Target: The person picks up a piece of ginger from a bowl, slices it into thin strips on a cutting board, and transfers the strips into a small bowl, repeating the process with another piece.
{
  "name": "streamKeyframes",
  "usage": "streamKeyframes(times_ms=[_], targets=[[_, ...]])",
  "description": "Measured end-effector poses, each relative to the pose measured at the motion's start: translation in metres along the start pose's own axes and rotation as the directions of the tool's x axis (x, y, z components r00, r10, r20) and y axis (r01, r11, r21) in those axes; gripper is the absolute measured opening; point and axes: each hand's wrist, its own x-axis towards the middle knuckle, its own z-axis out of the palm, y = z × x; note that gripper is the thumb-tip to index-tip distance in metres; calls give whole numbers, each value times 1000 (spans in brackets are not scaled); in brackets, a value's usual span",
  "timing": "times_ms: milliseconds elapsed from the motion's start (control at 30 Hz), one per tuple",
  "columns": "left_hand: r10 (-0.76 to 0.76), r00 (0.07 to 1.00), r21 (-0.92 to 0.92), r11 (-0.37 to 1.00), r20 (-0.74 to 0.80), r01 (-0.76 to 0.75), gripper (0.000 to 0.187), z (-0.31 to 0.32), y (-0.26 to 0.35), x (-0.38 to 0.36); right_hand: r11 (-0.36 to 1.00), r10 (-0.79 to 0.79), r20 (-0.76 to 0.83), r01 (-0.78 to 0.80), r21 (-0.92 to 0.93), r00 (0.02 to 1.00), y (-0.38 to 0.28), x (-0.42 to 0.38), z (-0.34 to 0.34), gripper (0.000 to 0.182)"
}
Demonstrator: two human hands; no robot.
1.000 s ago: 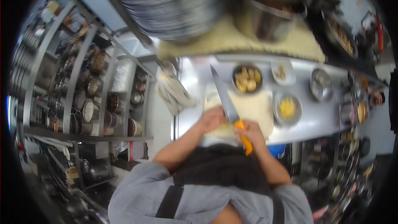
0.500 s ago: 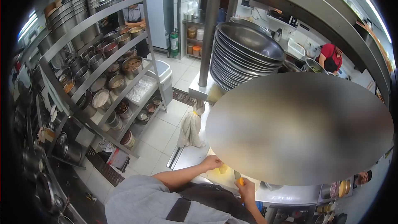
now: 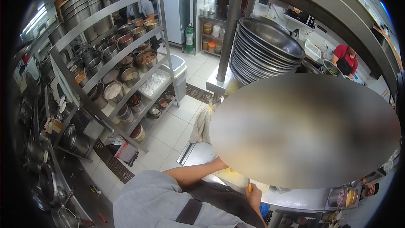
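My right hand (image 3: 254, 196) is closed around the orange handle of a knife (image 3: 250, 187), low over the cutting board (image 3: 234, 178). Most of the blade is out of sight at the edge of a large blurred oval. At the left part of the board is my left hand (image 3: 221, 164), its fingers covered by that blur. Just below it a bit of yellow food (image 3: 231, 170) shows on the board.
Steel bowls (image 3: 270, 50) stand in a tall stack on the counter beyond. A cloth (image 3: 202, 126) hangs by a post. Left, a rack (image 3: 162, 38) holds several food pots. One person (image 3: 346, 57) in red works at the back right; another (image 3: 371, 188) shows at the right edge.
The view has turned, so the rack and bowls sit further right. My left hand, whose fingers showed beside the yellow food, has slipped under the blur. My right hand keeps the knife.
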Motion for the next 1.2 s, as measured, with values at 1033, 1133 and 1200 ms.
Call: streamKeyframes(times_ms=[1033, 1133, 1200], targets=[[-25, 962, 55, 998, 271, 10, 18, -43, 12, 0, 892, 159, 116, -193, 408, 980, -44, 71, 67, 17], [-7, 964, 11, 1000, 267, 5, 18, -56, 17, 2, 904, 140, 81, -161, 395, 987, -48, 78, 64, 16], [-94, 947, -29, 994, 308, 108, 18, -62, 19, 1, 923, 99, 53, -112, 368, 994, -48, 83, 69, 16]])
